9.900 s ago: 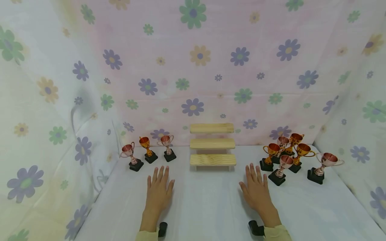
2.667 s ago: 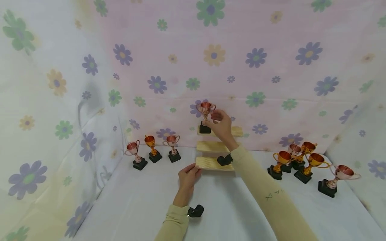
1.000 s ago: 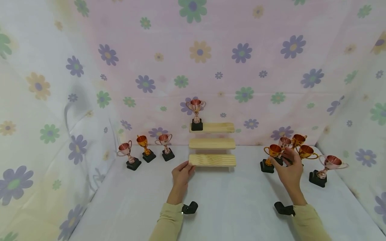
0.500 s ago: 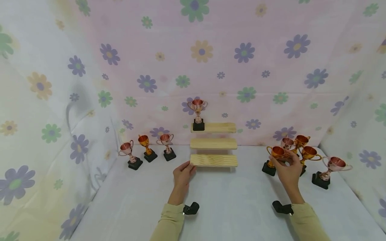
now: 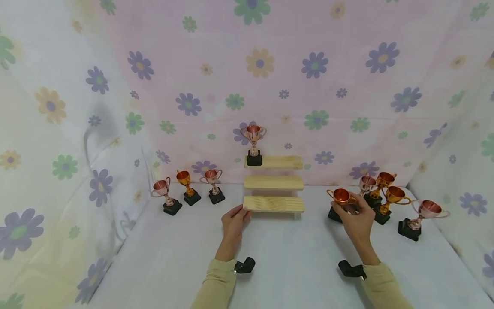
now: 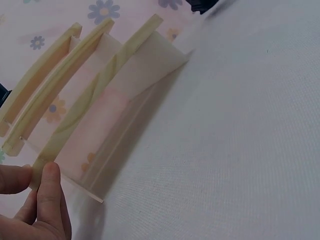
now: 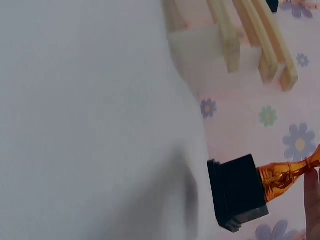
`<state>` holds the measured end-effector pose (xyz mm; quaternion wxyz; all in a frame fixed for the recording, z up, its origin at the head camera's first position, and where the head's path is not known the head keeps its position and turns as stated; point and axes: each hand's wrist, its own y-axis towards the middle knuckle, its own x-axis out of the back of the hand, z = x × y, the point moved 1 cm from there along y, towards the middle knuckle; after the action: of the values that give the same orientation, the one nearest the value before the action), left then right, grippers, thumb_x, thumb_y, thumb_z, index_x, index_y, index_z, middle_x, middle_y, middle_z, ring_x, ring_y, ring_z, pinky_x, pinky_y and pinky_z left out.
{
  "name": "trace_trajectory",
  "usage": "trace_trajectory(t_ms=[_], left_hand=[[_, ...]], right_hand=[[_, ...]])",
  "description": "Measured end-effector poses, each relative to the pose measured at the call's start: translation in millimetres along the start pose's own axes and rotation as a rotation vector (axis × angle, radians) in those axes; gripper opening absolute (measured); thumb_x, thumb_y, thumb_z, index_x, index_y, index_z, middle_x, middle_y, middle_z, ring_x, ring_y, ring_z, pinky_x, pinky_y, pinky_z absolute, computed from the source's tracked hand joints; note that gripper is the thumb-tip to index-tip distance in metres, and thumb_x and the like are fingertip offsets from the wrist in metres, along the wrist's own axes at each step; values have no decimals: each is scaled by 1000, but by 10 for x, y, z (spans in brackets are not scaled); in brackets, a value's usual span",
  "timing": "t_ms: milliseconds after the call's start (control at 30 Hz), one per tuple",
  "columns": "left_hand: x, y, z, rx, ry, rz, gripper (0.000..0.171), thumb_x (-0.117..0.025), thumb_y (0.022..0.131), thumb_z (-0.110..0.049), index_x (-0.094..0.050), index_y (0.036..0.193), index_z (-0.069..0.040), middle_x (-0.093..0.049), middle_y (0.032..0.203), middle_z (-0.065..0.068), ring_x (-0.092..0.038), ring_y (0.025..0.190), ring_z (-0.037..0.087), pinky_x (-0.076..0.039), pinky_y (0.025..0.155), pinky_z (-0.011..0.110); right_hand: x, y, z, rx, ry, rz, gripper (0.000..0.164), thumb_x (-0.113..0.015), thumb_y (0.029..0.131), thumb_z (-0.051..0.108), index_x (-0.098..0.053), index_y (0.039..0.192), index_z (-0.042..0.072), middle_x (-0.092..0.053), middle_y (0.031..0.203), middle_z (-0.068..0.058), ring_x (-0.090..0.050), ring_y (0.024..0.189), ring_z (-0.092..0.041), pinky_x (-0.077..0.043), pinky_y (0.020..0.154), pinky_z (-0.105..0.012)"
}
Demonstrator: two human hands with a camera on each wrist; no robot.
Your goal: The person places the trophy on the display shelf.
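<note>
A three-step wooden display stand (image 5: pixel 274 204) stands at the back middle. My left hand (image 5: pixel 233 224) pinches the left end of its lowest step, thumb above and fingers below in the left wrist view. A rose-gold trophy cup (image 5: pixel 253 135) stands upright on the top step's left end. My right hand (image 5: pixel 358 218) grips a gold trophy cup (image 5: pixel 341 196) by its stem, right of the stand. In the right wrist view its black base (image 7: pixel 239 191) hangs over the white cloth, casting a shadow; the cup part is out of frame there.
Behind my right hand stand a rose-gold trophy (image 5: pixel 366 183) and gold trophies (image 5: pixel 386 179) close together, with another rose-gold trophy (image 5: pixel 429 209) farther right. Two rose-gold trophies (image 5: pixel 211 176) and one gold trophy (image 5: pixel 184 177) stand left. Flowered cloth (image 5: pixel 270 86) hangs behind.
Both hands lay flat at first. A rose-gold trophy went from the right group onto the top step. My right hand then gripped a gold trophy and moved it slightly left; my left hand stays.
</note>
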<state>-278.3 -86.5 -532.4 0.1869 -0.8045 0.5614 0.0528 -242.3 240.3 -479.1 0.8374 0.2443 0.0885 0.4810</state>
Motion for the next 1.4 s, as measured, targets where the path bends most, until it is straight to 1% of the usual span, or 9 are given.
trace_trajectory(t_ms=[67, 167, 300, 400, 600, 800, 1100, 1267, 1400], left_hand=[[-4, 3, 1, 1, 1, -1, 33, -61, 98, 4, -59, 128, 16, -65, 116, 28, -70, 88, 16, -62, 85, 28], [-4, 4, 6, 1, 1, -1, 33, -61, 98, 5, -58, 128, 17, -64, 119, 29, -70, 90, 16, -62, 86, 29], [2, 5, 12, 1, -5, 1, 33, -61, 98, 5, -58, 128, 17, -63, 119, 29, -70, 90, 16, -62, 85, 28], [8, 7, -1, 6, -5, -4, 33, -61, 97, 5, -58, 128, 17, -64, 116, 27, -70, 88, 15, -63, 83, 26], [-6, -1, 7, 19, -1, -9, 33, -61, 98, 4, -59, 129, 16, -66, 114, 25, -70, 85, 14, -63, 83, 27], [2, 8, 2, 24, 3, -5, 34, -60, 99, 3, -58, 131, 15, -64, 118, 26, -70, 88, 14, -62, 86, 27], [-19, 2, 26, 1, -2, -15, 33, -61, 98, 5, -59, 128, 16, -66, 114, 24, -69, 87, 15, -62, 86, 29], [-30, -3, 20, 11, 2, -17, 33, -61, 98, 4, -58, 129, 16, -66, 114, 23, -70, 87, 14, -62, 85, 27], [-20, 6, 15, 7, 4, -26, 33, -61, 98, 4, -58, 129, 16, -66, 115, 25, -70, 87, 14, -62, 84, 27]], right_hand=[[-49, -38, 128, 20, 11, 16, 46, -81, 77, -14, -68, 121, -10, -65, 102, 11, -64, 96, 2, -57, 85, -17], [-126, -78, 237, 44, 20, 25, 45, -81, 77, -14, -68, 120, -10, -65, 101, 14, -64, 93, 2, -58, 82, -16], [-234, -69, 232, 95, 96, 35, 49, -82, 74, -17, -69, 120, -10, -68, 104, 16, -65, 92, 0, -58, 80, -16], [-315, -26, 200, 141, 172, 57, 52, -81, 72, -21, -68, 121, -9, -70, 106, 14, -67, 92, -2, -59, 79, -17], [-447, 58, 283, 185, 241, 110, 48, -81, 74, -17, -67, 119, -9, -72, 108, 11, -69, 95, -6, -60, 79, -19], [-677, 187, 434, 230, 291, 151, 47, -81, 74, -18, -66, 118, -10, -71, 109, 8, -70, 95, -8, -61, 80, -21], [-1029, 466, 589, 298, 369, 148, 45, -80, 77, -16, -61, 118, -13, -69, 111, 1, -69, 96, -11, -61, 82, -23], [-1234, 671, 662, 274, 416, 150, 44, -81, 77, -14, -61, 118, -13, -68, 106, 5, -68, 93, -12, -62, 81, -23], [-1420, 853, 728, 252, 428, 193, 44, -81, 79, -12, -62, 118, -11, -68, 106, 4, -68, 93, -12, -63, 81, -24]])
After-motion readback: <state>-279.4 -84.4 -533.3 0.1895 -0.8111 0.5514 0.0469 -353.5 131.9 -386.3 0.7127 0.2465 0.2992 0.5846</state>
